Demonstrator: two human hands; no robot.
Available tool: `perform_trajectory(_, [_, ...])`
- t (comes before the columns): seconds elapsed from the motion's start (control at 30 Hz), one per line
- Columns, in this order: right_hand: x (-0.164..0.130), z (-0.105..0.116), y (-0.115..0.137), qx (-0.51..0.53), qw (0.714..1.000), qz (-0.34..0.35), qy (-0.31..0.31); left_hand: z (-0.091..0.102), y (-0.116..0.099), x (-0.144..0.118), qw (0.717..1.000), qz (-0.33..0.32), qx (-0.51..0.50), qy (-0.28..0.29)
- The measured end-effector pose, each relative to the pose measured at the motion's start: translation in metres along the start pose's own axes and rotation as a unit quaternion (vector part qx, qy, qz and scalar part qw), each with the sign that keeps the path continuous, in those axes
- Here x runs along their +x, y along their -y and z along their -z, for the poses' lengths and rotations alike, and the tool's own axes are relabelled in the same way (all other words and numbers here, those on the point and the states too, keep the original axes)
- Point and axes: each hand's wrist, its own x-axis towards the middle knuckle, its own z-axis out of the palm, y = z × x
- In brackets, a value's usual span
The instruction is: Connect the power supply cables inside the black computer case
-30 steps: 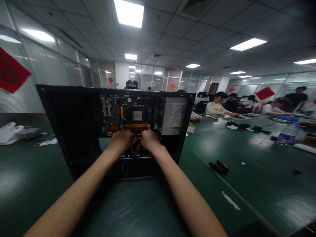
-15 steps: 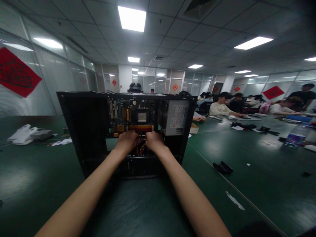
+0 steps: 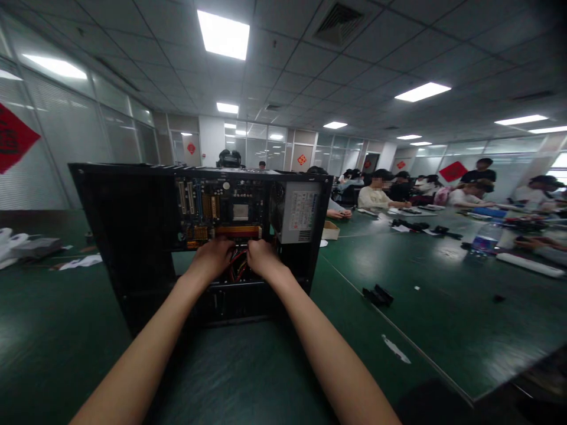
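Inside the open computer case [image 3: 128, 236], left hand [image 3: 215, 257] and right hand [image 3: 261, 258] curl together over red cables [image 3: 237, 267] below the motherboard [image 3: 221, 212]; grip unclear, power supply [image 3: 299, 212] crowding right.

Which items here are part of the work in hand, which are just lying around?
In hand: left hand, right hand, open computer case, motherboard, red cables, power supply.
Lying about: black clip, water bottle, white bags, cardboard box.
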Motion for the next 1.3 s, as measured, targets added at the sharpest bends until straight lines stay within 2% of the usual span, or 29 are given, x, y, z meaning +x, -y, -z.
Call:
perform_trajectory(0.23, [0.001, 0.001, -0.001, -0.017, 0.999, -0.002, -0.031, -0.007, 0.003, 0.002, 1.0, -0.012, -0.013, 0.004])
perform_trajectory(0.87, [0.003, 0.01, 0.002, -0.051, 0.999, -0.009, -0.013, -0.009, 0.0, 0.001, 1.0, -0.011, 0.0, 0.009])
perform_trajectory(1.3, [0.0, 0.01, 0.004, -0.055, 0.998, 0.006, -0.018, 0.003, -0.007, -0.002, 1.0, 0.01, 0.021, 0.02])
